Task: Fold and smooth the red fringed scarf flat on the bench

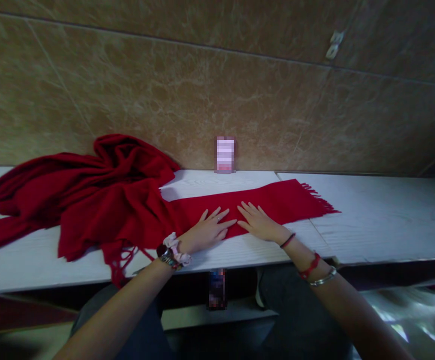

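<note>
A red scarf (277,200) with a fringed end lies flat along the white tabletop, its fringe pointing right. My left hand (207,231) rests on it with the fingers spread. Close by on the right, my right hand (258,221) also presses flat on the cloth, fingers apart. Neither hand grips anything. To the left, a large heap of bunched red cloth (89,195) adjoins the flat part. Some of its fringe hangs over the table's front edge. Whether heap and flat strip are one piece, I cannot tell.
The white table (367,215) runs along a brown marbled tile wall (187,100). A blurred-out pinkish rectangular object (225,155) stands against the wall. A small pale fitting (335,45) is fixed higher up. My legs are under the table's front edge.
</note>
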A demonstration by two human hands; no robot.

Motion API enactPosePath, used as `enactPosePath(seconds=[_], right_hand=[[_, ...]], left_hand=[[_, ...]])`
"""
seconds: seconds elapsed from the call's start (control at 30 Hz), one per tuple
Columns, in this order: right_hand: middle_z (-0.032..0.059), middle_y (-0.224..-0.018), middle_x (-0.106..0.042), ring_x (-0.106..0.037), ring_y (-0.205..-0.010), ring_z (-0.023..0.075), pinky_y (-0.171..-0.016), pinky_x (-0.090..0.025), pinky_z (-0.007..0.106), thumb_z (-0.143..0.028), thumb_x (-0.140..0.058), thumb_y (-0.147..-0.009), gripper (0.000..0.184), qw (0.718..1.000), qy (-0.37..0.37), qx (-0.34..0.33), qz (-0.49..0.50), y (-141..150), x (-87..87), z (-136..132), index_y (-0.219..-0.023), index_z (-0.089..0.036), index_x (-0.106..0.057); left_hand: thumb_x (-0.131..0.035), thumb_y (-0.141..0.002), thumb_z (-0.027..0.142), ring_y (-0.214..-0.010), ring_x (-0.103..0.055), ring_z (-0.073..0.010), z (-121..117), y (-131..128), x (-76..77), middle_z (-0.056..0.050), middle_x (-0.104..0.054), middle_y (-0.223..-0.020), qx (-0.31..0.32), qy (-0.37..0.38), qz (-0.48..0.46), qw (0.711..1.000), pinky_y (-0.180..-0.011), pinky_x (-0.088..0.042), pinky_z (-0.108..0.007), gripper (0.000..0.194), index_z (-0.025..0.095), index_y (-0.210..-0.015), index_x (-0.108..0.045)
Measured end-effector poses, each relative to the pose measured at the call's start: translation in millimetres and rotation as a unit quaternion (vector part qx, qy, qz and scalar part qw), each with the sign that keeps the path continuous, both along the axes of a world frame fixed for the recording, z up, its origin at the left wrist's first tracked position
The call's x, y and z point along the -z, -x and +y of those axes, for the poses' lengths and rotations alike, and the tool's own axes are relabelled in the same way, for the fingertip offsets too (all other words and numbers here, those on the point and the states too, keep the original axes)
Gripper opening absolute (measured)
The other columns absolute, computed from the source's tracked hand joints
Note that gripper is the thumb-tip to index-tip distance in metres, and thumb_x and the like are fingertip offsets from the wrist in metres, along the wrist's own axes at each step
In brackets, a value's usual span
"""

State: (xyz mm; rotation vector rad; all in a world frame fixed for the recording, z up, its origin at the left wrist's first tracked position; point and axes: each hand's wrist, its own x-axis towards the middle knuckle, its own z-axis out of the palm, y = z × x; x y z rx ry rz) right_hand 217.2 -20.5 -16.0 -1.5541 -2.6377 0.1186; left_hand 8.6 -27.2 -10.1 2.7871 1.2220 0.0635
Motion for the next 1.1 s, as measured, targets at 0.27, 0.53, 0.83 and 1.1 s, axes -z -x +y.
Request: enactPosePath(seconds=[0.27,0.53,0.83,1.1], right_hand=[[0.009,-0.147,-0.018,-0.014,-0.134,0.0295,-0.104,-0.019,0.053,-0.042,-0.024,-0.091,0.057,0.999,0.02,0.045,-0.023,-26.7,1.3,8.6,-0.14,-0.013,-0.022],[0.0144,-0.145,-0.022,-0.016,-0.133,0.0303,-0.103,-0.023,0.051,-0.041,-0.026,-0.091,0.056,0.998,-0.04,0.045,-0.007,-17.5,-3.9,8.4,-0.139,-0.012,-0.027],[0.0104,-0.145,-0.023,-0.017,-0.133,0.0295,-0.104,-0.019,0.054,-0.048,-0.027,-0.09,0.058,1.0,-0.005,-0.022,-0.002,15.5,-2.8,7.0,-0.139,-0.016,-0.028],[0.0106,-0.145,-0.023,-0.019,-0.133,0.0292,-0.103,-0.022,0.052,-0.044,-0.028,-0.09,0.057,0.999,-0.007,0.046,-0.004,-25.3,4.9,13.3,-0.138,-0.014,-0.028]], left_hand=[[-0.025,-0.088,0.052,-0.134,-0.006,-0.0321,0.0,10.2,-0.9,0.002,-0.014,-0.148,-0.048,0.036,0.008,0.998,-0.102,-0.008,-0.06,0.05,0.038,-0.137,-0.024],[-0.025,-0.083,0.064,-0.133,-0.003,-0.0365,5.3,13.9,2.7,-0.002,-0.01,-0.148,-0.084,0.061,0.015,0.994,-0.099,-0.007,-0.065,0.063,0.034,-0.139,-0.02],[-0.026,-0.086,0.059,-0.132,-0.008,-0.04,-0.6,7.7,3.5,-0.007,-0.013,-0.148,-0.179,0.006,0.026,0.984,-0.099,-0.015,-0.063,0.064,0.024,-0.14,-0.022],[-0.024,-0.085,0.06,-0.132,-0.008,-0.0404,0.7,8.4,4.8,-0.007,-0.013,-0.148,-0.176,0.004,0.029,0.984,-0.099,-0.015,-0.064,0.068,0.022,-0.141,-0.02]])
